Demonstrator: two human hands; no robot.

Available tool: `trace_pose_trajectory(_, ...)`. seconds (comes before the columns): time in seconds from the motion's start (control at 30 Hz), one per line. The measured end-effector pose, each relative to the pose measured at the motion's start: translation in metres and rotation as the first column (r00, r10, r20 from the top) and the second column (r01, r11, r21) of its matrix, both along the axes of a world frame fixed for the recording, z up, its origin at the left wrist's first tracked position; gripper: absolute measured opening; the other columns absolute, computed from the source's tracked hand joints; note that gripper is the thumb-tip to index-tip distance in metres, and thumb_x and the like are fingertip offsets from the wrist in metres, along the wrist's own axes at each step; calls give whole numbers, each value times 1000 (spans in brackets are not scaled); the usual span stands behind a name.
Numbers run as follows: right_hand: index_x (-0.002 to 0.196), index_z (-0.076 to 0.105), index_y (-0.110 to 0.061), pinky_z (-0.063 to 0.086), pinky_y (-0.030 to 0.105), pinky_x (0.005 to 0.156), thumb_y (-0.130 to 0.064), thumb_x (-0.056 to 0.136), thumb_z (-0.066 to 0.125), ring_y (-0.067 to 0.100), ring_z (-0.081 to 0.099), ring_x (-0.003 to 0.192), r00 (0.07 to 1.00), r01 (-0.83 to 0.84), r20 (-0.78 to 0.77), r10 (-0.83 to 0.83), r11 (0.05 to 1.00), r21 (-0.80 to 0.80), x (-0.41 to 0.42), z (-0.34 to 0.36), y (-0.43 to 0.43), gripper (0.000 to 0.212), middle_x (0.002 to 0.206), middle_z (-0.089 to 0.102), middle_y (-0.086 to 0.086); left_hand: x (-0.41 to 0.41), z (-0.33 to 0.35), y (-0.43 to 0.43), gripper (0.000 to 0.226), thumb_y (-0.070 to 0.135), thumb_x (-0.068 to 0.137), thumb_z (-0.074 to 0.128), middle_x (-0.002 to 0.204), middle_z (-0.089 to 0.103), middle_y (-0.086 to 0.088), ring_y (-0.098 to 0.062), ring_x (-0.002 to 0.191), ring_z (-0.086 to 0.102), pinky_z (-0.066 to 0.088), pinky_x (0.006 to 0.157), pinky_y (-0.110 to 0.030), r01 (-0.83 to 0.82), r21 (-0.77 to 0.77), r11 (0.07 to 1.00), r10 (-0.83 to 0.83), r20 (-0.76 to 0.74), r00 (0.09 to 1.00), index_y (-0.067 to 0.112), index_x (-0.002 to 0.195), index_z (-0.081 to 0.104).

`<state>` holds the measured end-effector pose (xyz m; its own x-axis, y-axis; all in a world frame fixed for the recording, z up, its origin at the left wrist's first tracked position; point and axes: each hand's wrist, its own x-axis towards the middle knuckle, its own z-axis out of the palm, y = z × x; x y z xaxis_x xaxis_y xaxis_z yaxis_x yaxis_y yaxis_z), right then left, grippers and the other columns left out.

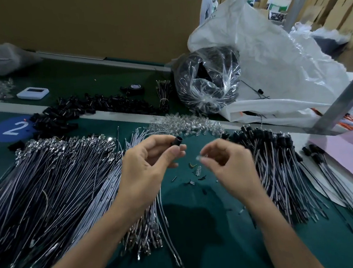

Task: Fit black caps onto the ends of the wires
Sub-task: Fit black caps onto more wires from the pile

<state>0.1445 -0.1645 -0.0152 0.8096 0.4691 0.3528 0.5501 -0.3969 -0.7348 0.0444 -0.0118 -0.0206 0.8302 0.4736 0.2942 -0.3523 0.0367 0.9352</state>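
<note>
Hovering btwn wire piles (57, 176), L hand (146, 166) pinches cap (176, 141).

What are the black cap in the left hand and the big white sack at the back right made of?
The black cap, pinched by the left hand, looks like moulded plastic or rubber: matte, dull, tube-shaped. The white sack seems thin woven or sheet plastic: it crumples and lets light through.

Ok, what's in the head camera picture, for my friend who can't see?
Two bare hands work above a dark green table: the left hand holds a small black plastic cap and the right hand pinches a tiny clear piece. On the left, thin grey wires fan out; on the right lie wires with black caps fitted.
</note>
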Motion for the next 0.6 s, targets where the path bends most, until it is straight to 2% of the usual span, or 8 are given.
trace_pose_trajectory(0.07,83,70,-20,54,32,74,-9,81,76,8,65,74,996,4,87,15,976,-218,-6,-12,8,13,76,70,-9,1,1,2,22,23,81,67,96,77,0,-18,95,73,57,77,-23,50,-25,998,-49,36,998,16,101,66)
trace_pose_trajectory(0.13,89,72,-23,50,32,80,-14,81,77,9,61,87,988,-2,148,42,965,-260,-9,-14,12,13,87,70,-9,0,1,2,19,20,85,66,101,76,0,-17,102,71,54,83,-20,89,-11,996,-88,85,992,16,103,66)
trace_pose_trajectory(0.17,91,73,-23,48,30,81,-16,80,79,8,61,92,985,-33,158,68,977,-209,-9,-13,11,14,93,71,-10,-1,1,3,18,21,86,65,104,76,0,-17,104,70,53,85,-19,105,7,994,-105,105,989,18,103,67)
trace_pose_trajectory(0.23,95,74,-22,50,31,79,-21,80,79,11,64,96,984,-170,52,168,985,34,-13,-4,11,16,98,73,-10,-2,3,5,16,24,88,64,109,75,1,-16,108,69,52,88,-19,140,51,989,-146,134,980,22,104,68)
trace_pose_trajectory(0.3,97,74,-21,55,41,74,-28,81,75,19,68,87,957,-260,-59,283,932,252,-23,5,14,17,92,74,-7,-4,6,4,15,23,92,66,112,74,1,-17,111,68,51,91,-21,176,73,982,-185,156,970,23,106,67)
trace_pose_trajectory(0.33,96,74,-20,55,45,72,-28,82,74,18,69,82,951,-275,-59,305,914,298,-27,8,16,16,87,73,-5,-4,7,3,15,23,92,66,113,74,1,-18,112,67,51,92,-22,190,74,979,-200,162,966,24,107,66)
trace_pose_trajectory(0.47,84,72,-11,52,38,63,-20,86,73,12,62,65,961,-258,-6,275,907,332,-40,7,23,9,69,67,-6,-4,7,-2,18,27,85,67,108,75,2,-19,107,70,53,89,-24,180,52,982,-186,155,970,36,100,67)
trace_pose_trajectory(0.6,82,73,-10,52,33,62,-15,85,73,15,64,65,961,-232,-52,273,891,390,-42,4,24,6,69,70,0,-4,7,-1,14,26,83,76,102,76,-5,-22,101,72,53,86,-23,159,-66,985,-146,167,975,32,93,68)
